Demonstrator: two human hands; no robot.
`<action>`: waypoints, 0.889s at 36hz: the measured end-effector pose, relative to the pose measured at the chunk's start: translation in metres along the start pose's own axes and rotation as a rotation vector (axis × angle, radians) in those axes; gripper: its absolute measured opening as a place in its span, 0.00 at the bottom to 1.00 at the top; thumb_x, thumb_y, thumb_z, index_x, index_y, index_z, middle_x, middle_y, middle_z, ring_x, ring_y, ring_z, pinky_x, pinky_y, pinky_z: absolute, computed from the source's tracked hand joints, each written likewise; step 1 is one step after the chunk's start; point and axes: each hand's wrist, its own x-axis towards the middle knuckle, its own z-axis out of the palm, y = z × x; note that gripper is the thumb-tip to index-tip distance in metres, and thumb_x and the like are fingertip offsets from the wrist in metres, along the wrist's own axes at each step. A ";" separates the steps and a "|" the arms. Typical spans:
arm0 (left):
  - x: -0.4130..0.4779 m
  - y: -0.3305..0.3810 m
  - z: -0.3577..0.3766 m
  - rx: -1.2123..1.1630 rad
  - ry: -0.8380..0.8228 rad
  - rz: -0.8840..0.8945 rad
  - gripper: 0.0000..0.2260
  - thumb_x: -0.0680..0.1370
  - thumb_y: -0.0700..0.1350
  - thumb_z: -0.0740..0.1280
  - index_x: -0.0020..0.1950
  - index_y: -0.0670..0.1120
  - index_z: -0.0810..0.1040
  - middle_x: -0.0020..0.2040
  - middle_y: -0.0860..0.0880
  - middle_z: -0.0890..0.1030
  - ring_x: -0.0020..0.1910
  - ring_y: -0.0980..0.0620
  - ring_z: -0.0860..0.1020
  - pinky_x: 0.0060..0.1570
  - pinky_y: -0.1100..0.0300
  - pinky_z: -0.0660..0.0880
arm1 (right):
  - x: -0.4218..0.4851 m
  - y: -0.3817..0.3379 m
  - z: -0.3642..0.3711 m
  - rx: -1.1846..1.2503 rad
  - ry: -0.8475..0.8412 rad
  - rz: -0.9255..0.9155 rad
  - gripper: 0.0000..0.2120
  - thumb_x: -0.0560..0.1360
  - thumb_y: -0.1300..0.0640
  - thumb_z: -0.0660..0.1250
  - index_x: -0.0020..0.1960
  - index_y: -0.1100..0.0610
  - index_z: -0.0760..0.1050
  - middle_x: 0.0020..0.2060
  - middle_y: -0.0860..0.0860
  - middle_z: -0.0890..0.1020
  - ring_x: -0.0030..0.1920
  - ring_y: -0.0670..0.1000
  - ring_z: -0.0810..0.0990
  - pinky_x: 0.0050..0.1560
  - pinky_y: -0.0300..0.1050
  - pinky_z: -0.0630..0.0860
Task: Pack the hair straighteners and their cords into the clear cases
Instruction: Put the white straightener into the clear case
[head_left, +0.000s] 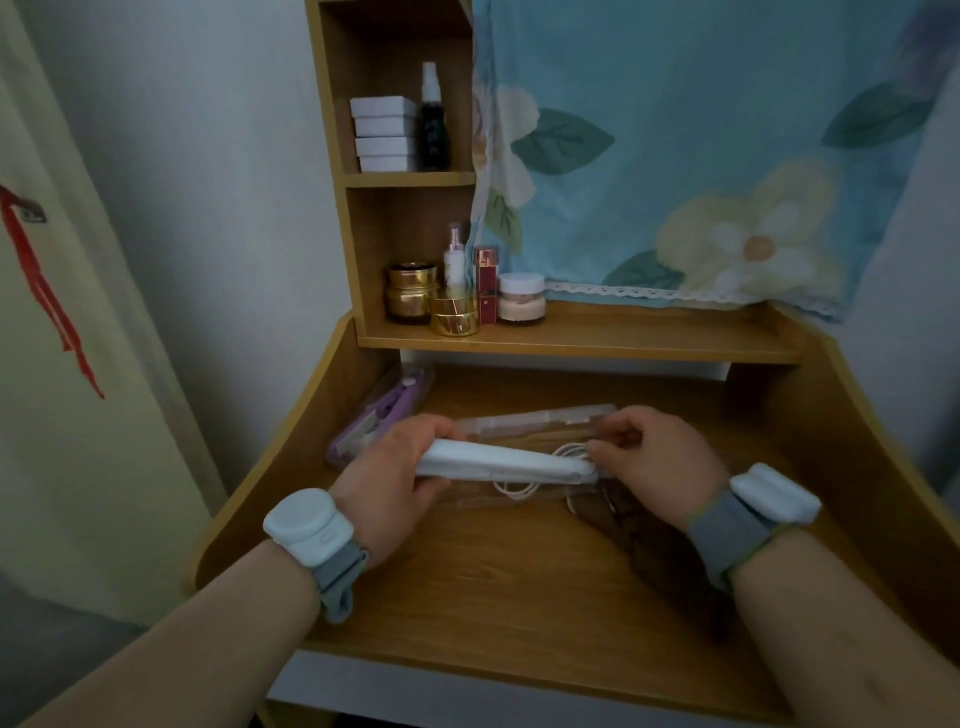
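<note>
Both hands grip white straightener (498, 462): left hand (389, 467) clenches one end, right hand (649, 457) pinches other; white cord (519, 488) loops below, clear case (545, 421) just behind.

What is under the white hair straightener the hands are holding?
Under the white hair straightener lies an open clear case with loops of white cord on the wooden desk. The straightener and both hands cover the case's middle, so its contents there cannot be seen.

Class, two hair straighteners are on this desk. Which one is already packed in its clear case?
The purple straightener, lying in a case at the desk's back left. The white straightener is held between the left hand and right hand.
</note>
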 end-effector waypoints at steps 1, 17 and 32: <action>0.000 0.000 0.000 0.002 -0.007 0.004 0.19 0.76 0.44 0.68 0.55 0.64 0.64 0.47 0.65 0.68 0.42 0.68 0.70 0.38 0.78 0.66 | 0.000 0.001 -0.002 0.038 -0.017 -0.002 0.17 0.74 0.47 0.67 0.61 0.50 0.73 0.48 0.42 0.76 0.50 0.44 0.76 0.52 0.40 0.73; 0.004 0.005 -0.013 0.329 -0.183 0.114 0.14 0.78 0.55 0.63 0.64 0.61 0.71 0.59 0.60 0.76 0.56 0.61 0.73 0.54 0.68 0.68 | 0.010 -0.028 0.003 -0.304 -0.213 -0.131 0.14 0.76 0.43 0.63 0.53 0.51 0.79 0.46 0.49 0.80 0.46 0.48 0.78 0.46 0.43 0.75; 0.009 0.013 -0.001 0.324 -0.239 0.130 0.26 0.75 0.59 0.65 0.71 0.60 0.62 0.67 0.57 0.69 0.64 0.57 0.68 0.59 0.64 0.65 | -0.001 -0.029 -0.009 0.144 -0.032 -0.245 0.05 0.79 0.50 0.59 0.49 0.50 0.72 0.46 0.47 0.77 0.44 0.44 0.76 0.40 0.39 0.73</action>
